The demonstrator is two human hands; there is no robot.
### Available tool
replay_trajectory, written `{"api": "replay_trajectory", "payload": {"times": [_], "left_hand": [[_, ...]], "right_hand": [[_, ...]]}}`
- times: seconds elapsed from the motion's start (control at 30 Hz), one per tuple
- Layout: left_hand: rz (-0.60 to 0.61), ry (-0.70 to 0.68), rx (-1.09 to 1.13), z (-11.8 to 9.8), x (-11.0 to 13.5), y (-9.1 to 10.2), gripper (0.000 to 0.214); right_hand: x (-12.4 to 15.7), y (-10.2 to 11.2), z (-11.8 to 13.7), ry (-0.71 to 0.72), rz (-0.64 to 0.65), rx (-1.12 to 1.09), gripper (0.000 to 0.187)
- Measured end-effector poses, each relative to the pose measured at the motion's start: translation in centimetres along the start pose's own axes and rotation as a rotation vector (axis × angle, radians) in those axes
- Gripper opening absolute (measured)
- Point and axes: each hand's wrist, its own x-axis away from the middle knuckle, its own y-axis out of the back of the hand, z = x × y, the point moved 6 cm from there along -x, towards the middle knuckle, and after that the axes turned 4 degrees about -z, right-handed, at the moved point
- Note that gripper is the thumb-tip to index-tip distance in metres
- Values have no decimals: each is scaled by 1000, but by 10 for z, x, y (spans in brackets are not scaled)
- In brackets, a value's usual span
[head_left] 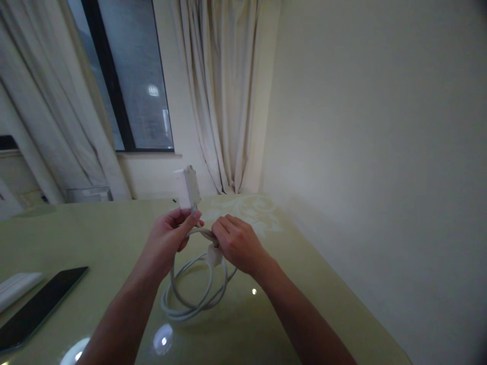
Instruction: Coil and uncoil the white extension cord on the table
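Observation:
My left hand (pixel 173 234) is closed at the bottom of a white power adapter (pixel 188 187), which it holds upright over the table. From the adapter a white cable (pixel 190 313) runs to my right hand and hangs below in several loose loops. My right hand (pixel 238 241) is closed around a bunched part of the cable, close to the left fingertips. Just under the right fingers hangs a small white block (pixel 214 255), perhaps a plug or connector; its exact kind is unclear.
The glossy pale green table (pixel 114 238) meets a plain wall (pixel 373 152) along its right side. A black flat device (pixel 41 306) and a white object (pixel 17 286) lie at the left. Curtains (pixel 228 91) and a window (pixel 133 76) are behind the table.

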Motion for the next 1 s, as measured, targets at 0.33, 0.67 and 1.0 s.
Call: {"api": "replay_trajectory", "payload": {"times": [0.33,0.67,1.0], "left_hand": [[142,207,58,13,-8,12,52],[124,405,320,30,-9,3,10],[-13,376,332,36,-28,27,10]], "right_hand": [[12,25,18,282,-411,-62,19],[19,32,23,371,-451,-173,17],[13,30,14,302,-375,-224,13]]}}
